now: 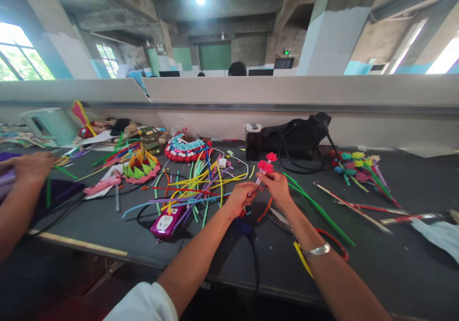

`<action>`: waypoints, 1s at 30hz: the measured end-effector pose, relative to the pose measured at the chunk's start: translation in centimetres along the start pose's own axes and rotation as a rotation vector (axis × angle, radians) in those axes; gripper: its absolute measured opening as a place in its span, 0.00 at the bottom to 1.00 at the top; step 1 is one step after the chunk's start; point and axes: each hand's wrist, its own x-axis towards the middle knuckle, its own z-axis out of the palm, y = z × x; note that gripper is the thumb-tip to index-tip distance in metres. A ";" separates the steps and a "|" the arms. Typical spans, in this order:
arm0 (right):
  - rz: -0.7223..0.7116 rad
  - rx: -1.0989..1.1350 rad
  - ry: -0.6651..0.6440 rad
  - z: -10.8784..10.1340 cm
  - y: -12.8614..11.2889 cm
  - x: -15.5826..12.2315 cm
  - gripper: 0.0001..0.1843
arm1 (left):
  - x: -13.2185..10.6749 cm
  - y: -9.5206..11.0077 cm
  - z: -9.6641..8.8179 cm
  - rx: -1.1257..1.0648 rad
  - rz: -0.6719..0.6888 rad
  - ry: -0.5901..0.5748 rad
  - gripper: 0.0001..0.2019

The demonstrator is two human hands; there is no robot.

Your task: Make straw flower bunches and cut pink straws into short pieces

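Note:
In front of me, above the table, are small pink-red craft flowers [266, 163] on pale stems. My left hand [242, 198] is closed around the stems low down. Just under the flower heads, the fingers of my right hand [275, 187] pinch the stems. My fingers hide part of the stems. Scissors [279, 219] lie on the table under my right wrist, partly covered by it. Green pipe cleaners [321, 211] lie to the right of that forearm. Left of my left hand spreads a loose heap of coloured pipe cleaners [197, 183].
On the dark table [362, 273], a purple power strip [165, 223] stands left of my left forearm. A finished-looking flower bunch [358, 165] lies at right, a black bag [301, 137] behind. A co-worker's hand [32, 165] reaches in at far left. A low partition [287, 90] runs behind.

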 end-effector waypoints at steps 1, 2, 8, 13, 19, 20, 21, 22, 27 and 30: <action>0.000 0.009 -0.003 0.0 -0.1 0.0 0.25 | 0.0 0.0 0.0 0.001 0.012 0.018 0.10; 0.000 0.020 -0.010 0.0 -0.1 -0.1 0.25 | 0.1 -0.1 0.0 0.001 0.026 0.036 0.09; 0.000 0.111 -0.094 -0.2 -0.7 -0.3 0.25 | 0.1 -0.1 0.2 -0.053 0.137 0.127 0.07; 0.017 0.134 -0.202 -0.1 -1.4 -0.7 0.25 | 0.0 0.1 0.3 -0.097 0.219 0.182 0.08; 0.008 0.082 -0.265 0.2 -1.4 -0.8 0.25 | -0.1 0.2 0.1 -0.123 0.260 0.199 0.09; 0.005 0.069 -0.265 0.2 -1.3 -0.8 0.25 | 0.0 0.2 0.1 -0.125 0.262 0.201 0.10; 0.003 0.056 -0.265 0.2 -1.2 -0.8 0.25 | 0.0 0.2 0.1 -0.125 0.263 0.204 0.10; 0.000 0.046 -0.267 0.2 -1.2 -0.8 0.25 | 0.0 0.2 0.1 -0.124 0.264 0.209 0.10; -0.011 0.024 -0.258 0.4 -0.6 -0.9 0.32 | -0.1 0.2 0.1 -0.106 0.292 0.238 0.10; -0.004 -0.009 -0.228 0.7 0.4 -0.8 0.39 | -0.2 0.4 0.1 -0.089 0.326 0.238 0.10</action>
